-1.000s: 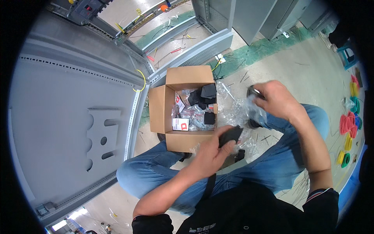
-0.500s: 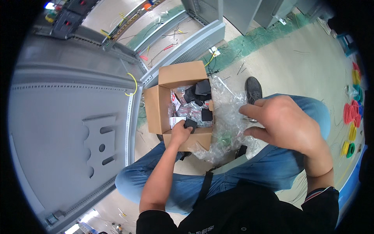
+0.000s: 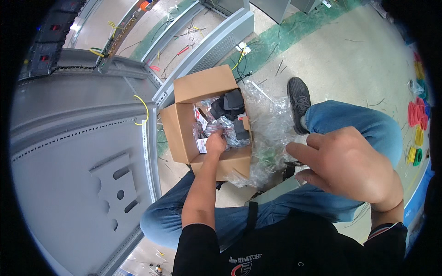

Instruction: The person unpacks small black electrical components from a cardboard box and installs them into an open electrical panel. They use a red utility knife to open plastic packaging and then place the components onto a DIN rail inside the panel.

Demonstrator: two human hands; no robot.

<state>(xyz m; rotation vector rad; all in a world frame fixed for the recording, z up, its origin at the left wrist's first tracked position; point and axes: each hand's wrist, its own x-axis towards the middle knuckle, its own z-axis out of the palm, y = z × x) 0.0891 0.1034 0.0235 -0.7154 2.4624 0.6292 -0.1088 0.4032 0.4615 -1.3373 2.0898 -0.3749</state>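
Observation:
An open cardboard box [image 3: 174,132] stands on the floor between my legs. My left hand [image 3: 215,143] reaches into it, fingers curled down among clear plastic bags [image 3: 224,124]; the fingertips are partly hidden, so what they grip does not show. Black pieces [image 3: 233,99] lie at the box's far right, and a dark grey piece [image 3: 240,129] rests along its right wall. White printed cards [image 3: 201,118] lean inside on the left. Over my right thigh hovers my right hand [image 3: 347,163], forefinger and thumb apart, nothing visible between them.
Crumpled clear plastic sheeting [image 3: 267,133] spreads right of the box. A grey metal cabinet frame [image 3: 87,133] fills the left side, a yellow wire loop [image 3: 146,110] at its edge. Coils of coloured wire [image 3: 418,115] lie at far right. Wire scraps [image 3: 280,68] litter the floor.
The dark piece my left hand held is out of sight, and that hand is now among the plastic bags. My right hand has shifted slightly down and right in the view, which has itself moved.

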